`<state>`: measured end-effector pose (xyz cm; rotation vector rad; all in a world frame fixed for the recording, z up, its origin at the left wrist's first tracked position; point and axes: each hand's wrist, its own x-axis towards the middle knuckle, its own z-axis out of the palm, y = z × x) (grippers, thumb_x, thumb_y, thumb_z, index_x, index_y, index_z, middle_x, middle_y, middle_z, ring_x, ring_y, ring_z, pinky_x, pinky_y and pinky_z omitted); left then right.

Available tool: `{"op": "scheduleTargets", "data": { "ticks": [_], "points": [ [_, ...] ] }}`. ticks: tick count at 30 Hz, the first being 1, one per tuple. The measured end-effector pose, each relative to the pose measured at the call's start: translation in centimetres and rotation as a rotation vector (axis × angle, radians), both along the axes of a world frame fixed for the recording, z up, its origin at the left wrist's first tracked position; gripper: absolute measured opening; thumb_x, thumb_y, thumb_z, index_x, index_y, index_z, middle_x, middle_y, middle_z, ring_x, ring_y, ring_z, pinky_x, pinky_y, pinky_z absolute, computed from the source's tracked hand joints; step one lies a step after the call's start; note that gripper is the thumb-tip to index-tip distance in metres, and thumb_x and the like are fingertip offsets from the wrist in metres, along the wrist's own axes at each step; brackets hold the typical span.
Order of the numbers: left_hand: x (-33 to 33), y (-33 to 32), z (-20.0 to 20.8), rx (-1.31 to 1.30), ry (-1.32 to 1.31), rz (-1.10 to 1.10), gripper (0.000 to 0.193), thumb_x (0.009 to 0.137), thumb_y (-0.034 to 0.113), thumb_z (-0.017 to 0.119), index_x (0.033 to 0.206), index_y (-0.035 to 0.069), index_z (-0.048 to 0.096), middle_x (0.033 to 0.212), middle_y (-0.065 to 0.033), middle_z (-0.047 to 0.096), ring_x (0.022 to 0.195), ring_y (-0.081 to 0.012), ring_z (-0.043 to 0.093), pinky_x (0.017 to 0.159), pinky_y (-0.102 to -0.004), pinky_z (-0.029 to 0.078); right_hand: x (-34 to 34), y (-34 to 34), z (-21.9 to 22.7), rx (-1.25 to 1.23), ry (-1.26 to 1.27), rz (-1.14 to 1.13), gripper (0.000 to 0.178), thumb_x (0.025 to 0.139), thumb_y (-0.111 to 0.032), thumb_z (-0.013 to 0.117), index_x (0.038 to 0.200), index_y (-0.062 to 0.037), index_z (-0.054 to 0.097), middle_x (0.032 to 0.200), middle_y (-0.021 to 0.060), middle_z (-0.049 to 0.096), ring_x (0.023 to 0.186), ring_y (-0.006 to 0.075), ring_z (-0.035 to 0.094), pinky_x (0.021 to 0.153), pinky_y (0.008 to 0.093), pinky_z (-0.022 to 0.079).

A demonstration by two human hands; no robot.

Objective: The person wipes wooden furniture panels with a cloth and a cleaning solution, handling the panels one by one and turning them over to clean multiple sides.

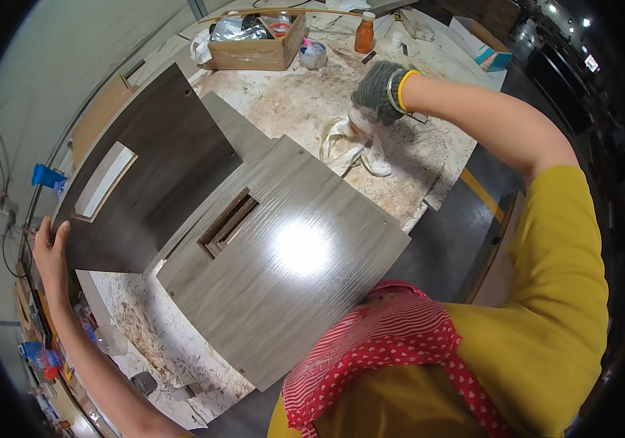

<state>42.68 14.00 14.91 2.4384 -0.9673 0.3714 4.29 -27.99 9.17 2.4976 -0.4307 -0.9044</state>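
Note:
My bare left hand (51, 252) grips the lower left edge of a dark brown wood panel (159, 175), its thumb on the face and fingers round the rim. That panel is raised at a tilt and has a rectangular cutout. My right hand (380, 93), in a dark grey glove, is closed on a bunched white rag (355, 150) over the stained table. Between the hands lies a grey wood-grain panel (283, 255), also with a slot, bright light reflecting off its face. Part of another grey panel (236, 135) shows beneath.
Along the far side are a cardboard box (254, 52) of wrapped items, a small tub (312, 55), an orange bottle (364, 33) and a white-blue carton (479, 44). The worktable (283, 102) carries stains. At lower left lie a clear plastic cup (111, 340) and a dark lid-like piece (144, 382).

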Motion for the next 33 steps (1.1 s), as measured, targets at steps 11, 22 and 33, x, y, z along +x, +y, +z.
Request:
{"op": "scheduleTargets", "data": {
  "ticks": [11,22,33],
  "points": [
    [0.2,0.1,-0.1,-0.022,-0.019,-0.020,0.046,0.079,0.028,0.065,0.107,-0.006,0.052,0.087,-0.0071,0.055,0.077,-0.0125,0.047,0.073,-0.0233,0.039,1.0,1.1,-2.2,0.033,-0.007,0.101,0.025,0.068,-0.025,0.063,0.088,-0.0093,0.067,0.087,0.0116,0.066,0.083,0.0273,0.063,0.071,0.0352,0.049],
    [0.5,0.4,-0.4,-0.053,-0.002,-0.014,0.050,0.079,0.028,0.065,0.113,-0.007,0.050,0.100,-0.0117,0.058,0.088,-0.0157,0.052,0.079,-0.0254,0.040,-0.2,1.3,0.0,0.048,-0.002,-0.084,0.030,0.068,-0.029,0.060,0.088,-0.0091,0.068,0.089,0.0123,0.065,0.084,0.0286,0.062,0.071,0.0366,0.048],
    [0.0,0.1,-0.2,-0.063,-0.008,-0.050,0.043,0.079,0.027,0.065,0.105,-0.006,0.052,0.086,-0.0065,0.054,0.078,-0.0111,0.046,0.071,-0.0222,0.038,0.5,1.2,-2.5,0.013,0.039,-0.054,0.034,0.074,-0.034,0.054,0.093,-0.0076,0.066,0.090,0.0105,0.065,0.087,0.0277,0.062,0.074,0.0356,0.047]
  ]
}}
